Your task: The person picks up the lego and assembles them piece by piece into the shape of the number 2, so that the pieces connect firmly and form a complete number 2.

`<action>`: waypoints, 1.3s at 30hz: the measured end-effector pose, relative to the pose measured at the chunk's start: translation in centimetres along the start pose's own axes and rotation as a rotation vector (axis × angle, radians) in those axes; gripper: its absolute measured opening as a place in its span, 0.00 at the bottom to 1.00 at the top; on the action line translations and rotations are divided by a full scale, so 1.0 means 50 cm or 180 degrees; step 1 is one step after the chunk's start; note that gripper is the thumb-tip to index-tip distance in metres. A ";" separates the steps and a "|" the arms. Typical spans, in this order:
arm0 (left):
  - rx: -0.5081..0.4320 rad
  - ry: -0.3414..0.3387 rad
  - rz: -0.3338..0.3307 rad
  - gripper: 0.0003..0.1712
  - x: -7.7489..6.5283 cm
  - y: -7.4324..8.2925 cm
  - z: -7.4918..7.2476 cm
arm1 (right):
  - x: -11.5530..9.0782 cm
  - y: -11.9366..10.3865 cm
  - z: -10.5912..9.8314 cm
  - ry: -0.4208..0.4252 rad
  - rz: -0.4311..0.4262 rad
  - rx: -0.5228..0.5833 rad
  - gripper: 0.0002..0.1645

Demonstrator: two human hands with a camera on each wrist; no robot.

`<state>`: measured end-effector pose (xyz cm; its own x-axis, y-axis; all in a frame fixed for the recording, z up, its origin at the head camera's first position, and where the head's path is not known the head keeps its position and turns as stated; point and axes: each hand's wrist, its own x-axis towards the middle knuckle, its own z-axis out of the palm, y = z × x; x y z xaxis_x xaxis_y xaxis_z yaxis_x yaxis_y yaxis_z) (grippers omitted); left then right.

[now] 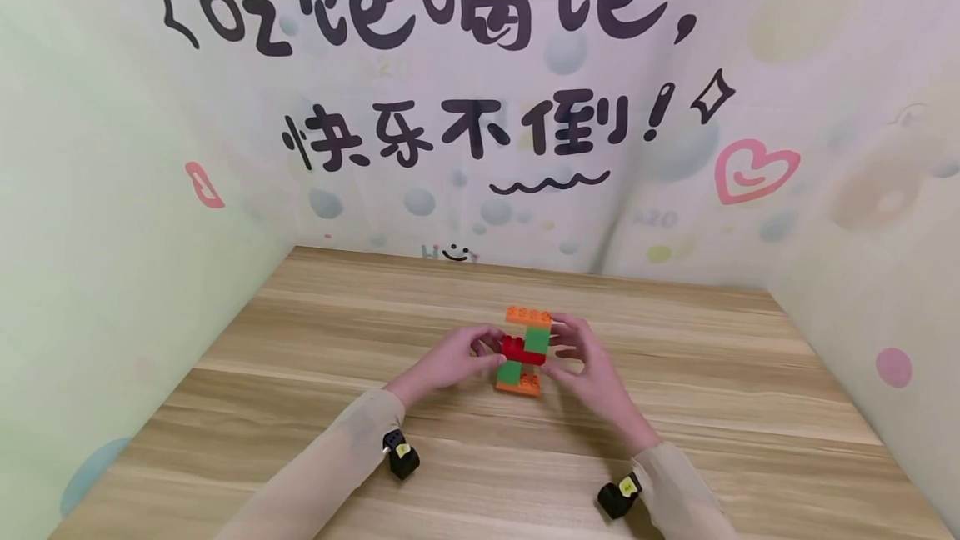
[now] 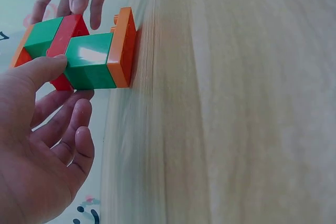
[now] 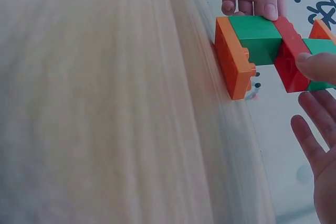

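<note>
A small stack of toy building blocks stands upright on the table between both hands. From the bottom up come an orange plate [image 2: 124, 51], a green block [image 2: 89, 59], a red brick [image 1: 522, 353], a second green block [image 1: 536, 340] and a top orange plate [image 1: 527, 317]. The two green blocks sit at opposite ends of the red brick, giving a zigzag outline. My left hand [image 1: 450, 358] grips the left end, its thumb where red meets the lower green. With its thumb on the red brick, my right hand [image 1: 595, 373] holds the other end, fingers behind.
The wood-grain table [image 1: 360, 307] reaches back to a printed cloth wall [image 1: 465, 215] with black lettering. Similar walls rise at left and right. Each sleeved wrist wears a black camera, one left [image 1: 402, 458] and one right [image 1: 617, 499].
</note>
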<state>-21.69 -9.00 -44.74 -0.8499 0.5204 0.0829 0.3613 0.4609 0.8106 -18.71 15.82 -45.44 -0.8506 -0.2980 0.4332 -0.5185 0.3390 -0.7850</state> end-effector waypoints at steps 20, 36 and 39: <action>-0.0178 0.0298 -0.0432 0.21 0.016 0.005 0.009 | 0.020 0.050 -0.001 0.0020 0.0491 0.0331 0.40; 0.0095 0.0230 -0.0330 0.31 0.019 0.006 0.021 | 0.027 0.064 -0.005 -0.0003 0.0873 0.0362 0.41; 0.0237 0.0118 -0.0278 0.37 0.017 0.007 0.019 | 0.029 0.067 -0.007 -0.0011 0.0942 0.0368 0.40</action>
<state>-21.90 -7.71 -44.96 -0.8925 0.4497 0.0363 0.3116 0.5561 0.7705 -21.71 16.83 -47.27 -0.9627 -0.2047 0.1769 -0.2349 0.3079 -0.9220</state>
